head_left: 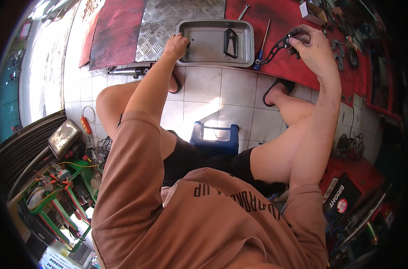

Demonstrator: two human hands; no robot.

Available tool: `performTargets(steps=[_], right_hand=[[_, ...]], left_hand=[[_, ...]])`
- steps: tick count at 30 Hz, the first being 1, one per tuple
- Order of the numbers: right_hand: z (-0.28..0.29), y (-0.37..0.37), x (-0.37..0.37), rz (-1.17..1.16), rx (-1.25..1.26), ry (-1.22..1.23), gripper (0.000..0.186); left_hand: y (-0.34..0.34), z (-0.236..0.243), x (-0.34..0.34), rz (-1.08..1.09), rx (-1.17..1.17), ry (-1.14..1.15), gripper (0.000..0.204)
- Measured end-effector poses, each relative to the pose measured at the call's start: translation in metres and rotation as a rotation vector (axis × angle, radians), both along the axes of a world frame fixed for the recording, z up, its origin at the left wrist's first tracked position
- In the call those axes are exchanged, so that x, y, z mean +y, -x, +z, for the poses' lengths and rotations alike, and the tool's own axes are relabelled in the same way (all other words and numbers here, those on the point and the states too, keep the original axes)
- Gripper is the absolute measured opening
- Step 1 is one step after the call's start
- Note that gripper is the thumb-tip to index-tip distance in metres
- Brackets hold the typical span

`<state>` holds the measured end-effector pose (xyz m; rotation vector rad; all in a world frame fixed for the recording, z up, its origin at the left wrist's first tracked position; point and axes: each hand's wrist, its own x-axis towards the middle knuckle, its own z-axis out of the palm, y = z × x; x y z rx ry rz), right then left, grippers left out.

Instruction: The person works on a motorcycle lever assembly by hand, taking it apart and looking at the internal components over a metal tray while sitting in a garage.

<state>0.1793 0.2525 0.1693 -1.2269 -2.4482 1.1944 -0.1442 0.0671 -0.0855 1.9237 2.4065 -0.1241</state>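
Note:
My right hand (312, 48), its fingertips darkened with grime, pinches one end of a slender curved black metal bracket (273, 51) with cut-outs. The bracket slants down toward the tray's right side, over a red work surface. At the left rim of a grey metal tray (219, 23), my left hand (177, 46) is closed. Something small and dark shows by its fingertips; whether it grips the rim or a small part, I cannot tell. Inside the tray, toward the right, lies a black angular part (231, 43) with a long opening.
Behind the tray lie a spanner (243, 12) and a blue-handled screwdriver (263, 42). A small open box (313, 13) and loose parts sit far right. A shock absorber (127, 71) is under the bench edge. A blue stool (215, 138) stands between my legs.

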Motion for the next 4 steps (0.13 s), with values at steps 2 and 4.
performTargets(steps=[2, 4], right_hand=[[-0.0002, -0.0017, 0.0017, 0.003, -0.016, -0.02, 0.021], [0.0017, -0.0016, 0.001, 0.015, -0.024, -0.038, 0.022]], left_hand=[[-0.0032, 0.0009, 0.0051, -0.022, 0.024, 0.045, 0.006], [-0.0025, 0.0022, 0.0045, -0.053, 0.038, 0.093, 0.009]])
